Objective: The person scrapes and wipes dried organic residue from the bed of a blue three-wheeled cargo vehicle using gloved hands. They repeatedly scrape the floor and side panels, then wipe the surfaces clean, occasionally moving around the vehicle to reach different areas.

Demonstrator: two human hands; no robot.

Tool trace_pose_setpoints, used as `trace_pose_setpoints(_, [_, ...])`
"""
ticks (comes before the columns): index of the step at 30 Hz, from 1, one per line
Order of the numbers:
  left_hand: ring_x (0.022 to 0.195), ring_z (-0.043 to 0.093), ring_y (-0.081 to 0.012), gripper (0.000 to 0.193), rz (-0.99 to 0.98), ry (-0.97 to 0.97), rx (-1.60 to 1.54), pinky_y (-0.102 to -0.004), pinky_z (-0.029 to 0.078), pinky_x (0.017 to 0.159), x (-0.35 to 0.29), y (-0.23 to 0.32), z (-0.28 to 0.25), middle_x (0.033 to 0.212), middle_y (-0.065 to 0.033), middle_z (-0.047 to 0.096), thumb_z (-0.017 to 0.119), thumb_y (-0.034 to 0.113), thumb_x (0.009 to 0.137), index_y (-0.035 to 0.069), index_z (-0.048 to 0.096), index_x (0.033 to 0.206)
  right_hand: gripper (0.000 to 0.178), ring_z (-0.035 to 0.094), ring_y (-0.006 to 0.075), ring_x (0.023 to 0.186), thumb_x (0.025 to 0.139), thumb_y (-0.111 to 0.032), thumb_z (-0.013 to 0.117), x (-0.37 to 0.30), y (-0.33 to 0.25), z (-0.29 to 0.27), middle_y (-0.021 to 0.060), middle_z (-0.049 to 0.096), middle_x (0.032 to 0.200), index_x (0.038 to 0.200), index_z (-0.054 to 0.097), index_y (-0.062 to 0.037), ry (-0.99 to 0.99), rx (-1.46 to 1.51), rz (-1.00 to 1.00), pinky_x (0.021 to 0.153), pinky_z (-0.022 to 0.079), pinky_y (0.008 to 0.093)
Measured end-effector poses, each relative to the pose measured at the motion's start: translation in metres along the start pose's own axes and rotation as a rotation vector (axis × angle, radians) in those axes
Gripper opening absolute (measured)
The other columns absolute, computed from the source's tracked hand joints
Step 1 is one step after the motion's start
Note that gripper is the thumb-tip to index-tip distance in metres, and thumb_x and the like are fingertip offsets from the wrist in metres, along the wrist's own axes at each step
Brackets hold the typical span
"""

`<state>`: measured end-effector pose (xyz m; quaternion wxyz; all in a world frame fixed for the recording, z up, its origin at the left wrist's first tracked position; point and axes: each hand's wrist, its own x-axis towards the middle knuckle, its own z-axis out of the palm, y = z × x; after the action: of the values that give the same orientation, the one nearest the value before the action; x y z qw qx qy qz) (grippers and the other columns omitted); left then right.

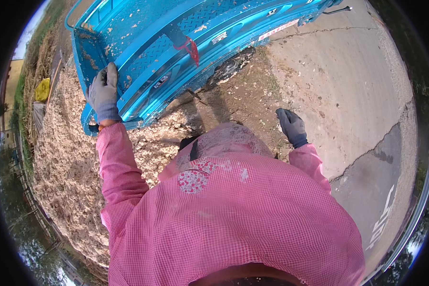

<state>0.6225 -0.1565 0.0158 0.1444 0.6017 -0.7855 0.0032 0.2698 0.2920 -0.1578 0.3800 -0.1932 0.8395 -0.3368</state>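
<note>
At the upper left stands a blue metal cargo bed (pixel 143 86) of a vehicle, with chips and crumbs of pale material on its floor. My left hand (pixel 104 95), in a grey work glove, grips the rim at the bed's near left corner. A strip of red cloth (pixel 192 50) is tied round a post on the bed's side. My right hand (pixel 292 127), gloved in darker grey, hangs away from the vehicle over the ground. Its fingers are curled together, and nothing shows in them.
A wide heap of pale, crumbly material (pixel 69 176) covers the ground on the left and below the bed. Cracked concrete pavement (pixel 343 90) lies to the right. A yellow bag (pixel 42 89) sits at the far left. Part of a dark tyre (pixel 231 64) shows under the bed.
</note>
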Motion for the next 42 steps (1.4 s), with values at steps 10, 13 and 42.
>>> trace_pose_setpoints(10, [0.1, 0.068, -0.0408, 0.062, -0.113, 0.216, 0.131, -0.0502, 0.053, 0.088, 0.017, -0.038, 0.05, 0.107, -0.0177, 0.075, 0.043, 0.059, 0.103, 0.01, 0.075, 0.121, 0.065, 0.064, 0.0397, 0.125, 0.099, -0.063, 0.051, -0.076, 0.135, -0.011, 0.0222, 0.07, 0.13, 0.132, 0.071, -0.0102, 0.059, 0.037, 0.611, 0.108, 0.047, 0.0462])
trace_pose_setpoints(13, [0.098, 0.068, -0.0403, 0.055, 0.088, 0.324, 0.211, -0.0499, 0.053, 0.086, 0.016, -0.051, 0.055, 0.107, -0.0178, 0.075, 0.047, 0.054, 0.103, 0.009, 0.075, 0.12, 0.061, 0.07, 0.0259, 0.103, 0.101, -0.058, 0.057, -0.071, 0.151, 0.023, 0.0156, 0.076, 0.111, 0.129, 0.072, -0.0057, 0.094, 0.065, 0.592, 0.094, 0.053, 0.0392])
trace_pose_setpoints(42, [0.1, 0.069, -0.0223, 0.016, 0.53, -0.307, -1.047, -0.033, 0.055, 0.084, 0.056, 0.698, 0.121, 0.113, -0.0125, 0.074, 0.066, 0.005, 0.1, 0.001, 0.072, 0.113, 0.053, 0.067, 0.0342, 0.124, 0.091, -0.056, 0.061, 0.083, 0.282, -0.198, 0.0152, 0.074, 0.127, 0.123, 0.077, -0.0175, 0.371, 0.426, 1.195, 0.106, 0.05, 0.0438])
